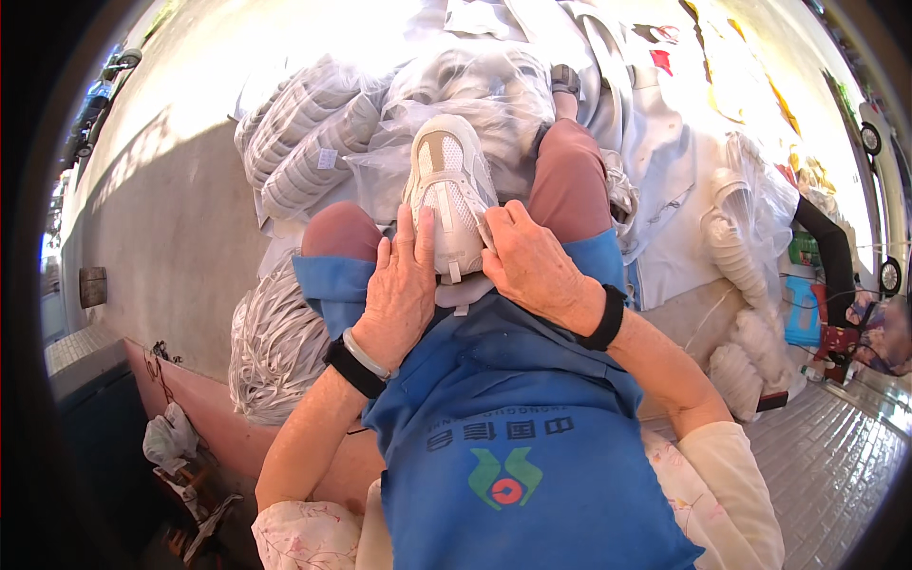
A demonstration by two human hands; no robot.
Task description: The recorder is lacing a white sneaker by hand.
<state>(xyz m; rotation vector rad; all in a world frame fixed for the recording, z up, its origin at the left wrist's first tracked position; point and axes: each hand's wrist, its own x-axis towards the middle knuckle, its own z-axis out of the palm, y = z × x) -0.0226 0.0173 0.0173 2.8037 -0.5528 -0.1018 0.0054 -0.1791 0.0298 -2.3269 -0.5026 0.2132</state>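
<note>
A beige and white sneaker upper (446, 195) rests between my knees, its rounded toe pointing away from me. My left hand (404, 275) lies along its left side, with the fingers stretched out flat against the mesh and tongue. On the other side, my right hand (534, 264) is closed, thumb and fingers pinching the upper's right edge. A small pull loop (454, 271) shows at the near end of the tongue. Below the upper, a blue apron (513, 380) covers my lap. Whatever lies beneath the upper is hidden.
Stacked pale shoe uppers in clear plastic (313, 133) lie ahead on the ground. A heap of white laces (275, 347) sits at my left. Further right are more bagged uppers (736, 228), a blue plastic stool (803, 311) and another person's dark sleeve (826, 247).
</note>
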